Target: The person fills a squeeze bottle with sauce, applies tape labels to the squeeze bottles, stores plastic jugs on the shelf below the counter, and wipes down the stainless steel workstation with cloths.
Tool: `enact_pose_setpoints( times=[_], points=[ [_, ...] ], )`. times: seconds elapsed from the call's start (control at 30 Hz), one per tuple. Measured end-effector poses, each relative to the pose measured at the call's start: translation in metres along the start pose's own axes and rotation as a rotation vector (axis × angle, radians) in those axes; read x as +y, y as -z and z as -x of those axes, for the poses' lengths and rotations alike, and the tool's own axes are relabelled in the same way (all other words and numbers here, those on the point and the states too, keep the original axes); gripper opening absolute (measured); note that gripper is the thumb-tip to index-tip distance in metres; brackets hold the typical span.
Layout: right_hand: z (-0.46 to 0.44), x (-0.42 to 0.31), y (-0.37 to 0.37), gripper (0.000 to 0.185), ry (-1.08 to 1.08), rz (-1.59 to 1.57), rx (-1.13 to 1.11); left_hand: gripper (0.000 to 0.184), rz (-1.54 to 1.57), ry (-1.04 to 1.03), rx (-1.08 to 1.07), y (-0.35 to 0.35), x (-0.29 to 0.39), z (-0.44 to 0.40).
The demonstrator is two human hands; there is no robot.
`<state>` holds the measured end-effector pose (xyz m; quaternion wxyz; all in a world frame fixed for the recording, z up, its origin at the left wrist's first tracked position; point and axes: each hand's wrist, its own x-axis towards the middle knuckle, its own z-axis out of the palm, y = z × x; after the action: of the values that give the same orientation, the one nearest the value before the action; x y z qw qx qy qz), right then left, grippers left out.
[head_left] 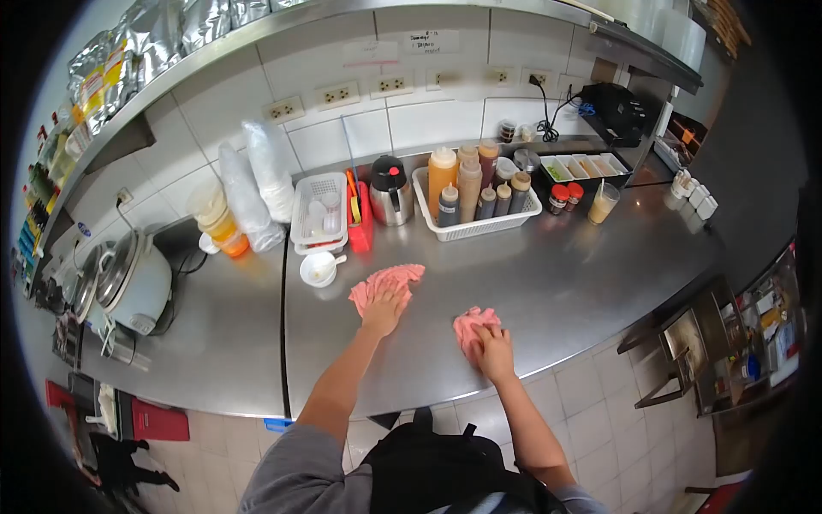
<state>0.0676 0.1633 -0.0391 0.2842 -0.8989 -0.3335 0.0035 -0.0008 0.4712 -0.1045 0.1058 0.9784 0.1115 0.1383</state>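
Note:
On the steel counter [591, 283], my left hand [384, 310] lies flat with its fingers spread on a pink cloth [387, 278]. A small white bowl with a spoon [318, 269] stands just behind and to the left of that cloth. My right hand [494, 349] has its fingers curled on a second pink cloth [471, 325], nearer the counter's front edge. The two cloths lie apart. Behind them stands a white basket [488, 224] of sauce bottles.
Along the back are a white tray [318, 214], a red holder [360, 224], a steel jug [391, 199], red-lidded jars [559, 199] and a drink glass [603, 204]. A rice cooker [141, 287] stands left. A chair [685, 351] is beyond the front edge.

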Motion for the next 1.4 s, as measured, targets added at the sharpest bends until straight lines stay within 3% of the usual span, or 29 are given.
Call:
enact_pose_setpoints(
  times=[0.13, 0.23, 0.33, 0.37, 0.47, 0.57, 0.63, 0.67, 0.7, 0.73, 0.8, 0.83, 0.87, 0.9, 0.97, 1.0, 1.03, 1.1, 1.13, 1.17, 1.23, 1.33, 1.4],
  points=[
    [0.013, 0.007, -0.008, 0.042, 0.025, 0.015, 0.052, 0.054, 0.044, 0.127, -0.064, -0.022, -0.028, -0.085],
    [0.024, 0.005, -0.008, 0.049, -0.008, 0.054, 0.053, 0.059, 0.069, 0.213, 0.000, -0.037, -0.009, -0.128],
    [0.037, 0.035, -0.011, 0.053, 0.039, 0.161, -0.090, 0.060, 0.088, 0.176, 0.010, -0.035, 0.033, -0.128],
    [0.035, 0.049, 0.008, 0.052, 0.037, 0.156, -0.006, 0.058, 0.111, 0.152, 0.049, -0.035, 0.041, -0.121],
    [0.024, 0.145, 0.045, 0.054, -0.290, 0.330, 0.284, 0.050, 0.155, -0.031, 0.028, -0.020, 0.068, -0.082],
    [0.003, 0.200, 0.094, 0.045, -0.577, 0.167, 0.477, 0.042, 0.256, -0.130, -0.066, 0.010, 0.106, -0.049],
    [-0.020, 0.200, 0.103, 0.046, -0.652, 0.024, 0.377, 0.042, 0.297, -0.140, -0.168, 0.027, 0.130, -0.043],
    [-0.033, 0.204, 0.074, 0.044, -0.316, 0.118, 0.455, 0.043, 0.341, -0.124, -0.258, 0.027, 0.139, -0.044],
    [-0.044, 0.147, 0.077, 0.044, -0.476, -0.085, 0.220, 0.043, 0.335, -0.128, -0.262, 0.020, 0.145, -0.045],
    [-0.043, 0.139, 0.034, 0.046, -0.267, -0.089, 0.305, 0.042, 0.416, -0.106, -0.194, 0.011, 0.150, -0.048],
    [-0.042, 0.108, -0.005, 0.046, 0.091, 0.019, 0.224, 0.041, 0.499, -0.066, -0.106, -0.008, 0.162, -0.053],
    [-0.041, 0.101, -0.003, 0.046, 0.215, 0.046, 0.051, 0.038, 0.507, 0.002, -0.065, -0.014, 0.165, -0.053],
    [-0.051, 0.116, 0.003, 0.046, 0.236, 0.034, 0.041, 0.036, 0.513, 0.070, -0.018, -0.018, 0.166, -0.054],
    [-0.068, 0.139, 0.010, 0.044, 0.199, 0.070, 0.110, 0.036, 0.504, 0.090, 0.001, -0.019, 0.168, -0.058],
    [-0.099, 0.222, -0.004, 0.039, -0.096, 0.062, 0.186, 0.032, 0.595, 0.116, 0.049, -0.018, 0.174, -0.058],
    [-0.114, 0.258, 0.036, 0.034, -0.137, 0.004, 0.199, 0.032, 0.584, 0.147, 0.057, -0.016, 0.180, -0.056],
    [-0.125, 0.289, 0.072, 0.033, -0.225, 0.157, 0.284, 0.033, 0.553, 0.211, 0.036, -0.015, 0.184, -0.057],
    [-0.144, 0.317, 0.169, 0.046, -0.481, -0.557, 0.577, 0.034, 0.511, 0.280, 0.034, -0.017, 0.187, -0.059],
    [-0.142, 0.375, 0.173, 0.048, -0.611, -0.191, 0.673, 0.033, 0.459, 0.217, 0.127, -0.023, 0.188, -0.057],
    [-0.136, 0.386, 0.208, 0.044, -0.713, -0.285, 0.667, 0.033, 0.407, 0.151, 0.216, -0.027, 0.187, -0.057],
    [-0.112, 0.471, 0.218, 0.042, -0.708, 0.516, 0.286, 0.032, 0.376, 0.195, 0.237, -0.031, 0.190, -0.057],
    [-0.094, 0.509, 0.209, 0.047, -0.786, 0.525, 0.376, 0.031, 0.417, 0.295, 0.235, -0.037, 0.196, -0.055],
    [-0.087, 0.478, 0.185, 0.047, -0.562, 0.502, 0.435, 0.031, 0.467, 0.321, 0.210, -0.034, 0.192, -0.054]
  ],
)
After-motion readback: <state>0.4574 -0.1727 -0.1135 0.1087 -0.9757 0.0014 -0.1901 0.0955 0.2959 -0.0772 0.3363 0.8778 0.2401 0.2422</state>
